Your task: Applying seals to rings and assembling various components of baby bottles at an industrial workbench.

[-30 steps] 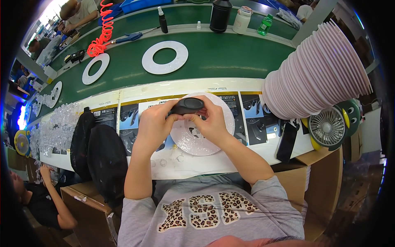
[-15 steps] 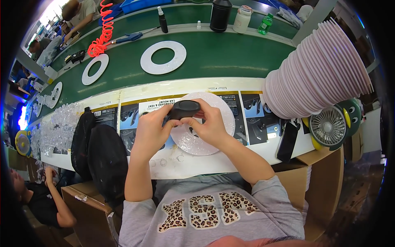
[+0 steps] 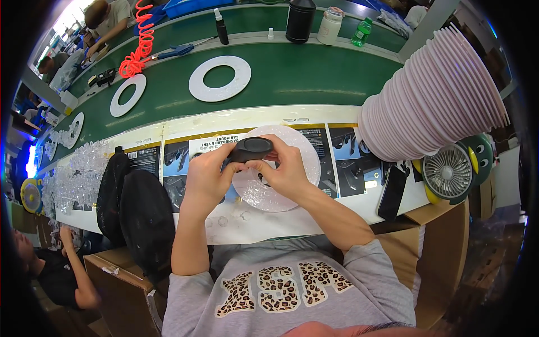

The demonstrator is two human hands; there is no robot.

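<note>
Both my hands grip a black rounded piece with an oval top; its exact kind I cannot make out. My left hand closes on its left side, and my right hand pinches its right side, the thumbs meeting at its lower edge. Beneath it, a white speckled ring lies flat on the work table, partly hidden by my hands. Printed sheets with pictures cover the table around the ring.
Right stand a tall stack of white rings, a small fan and a phone. Left are a black bag and clear plastic pieces. Ahead, a green conveyor belt carries white rings. A co-worker sits at left.
White rings on the green belt have shifted slightly left. My hands and the black piece stay almost where they were. The co-worker's arm at left has moved a little.
</note>
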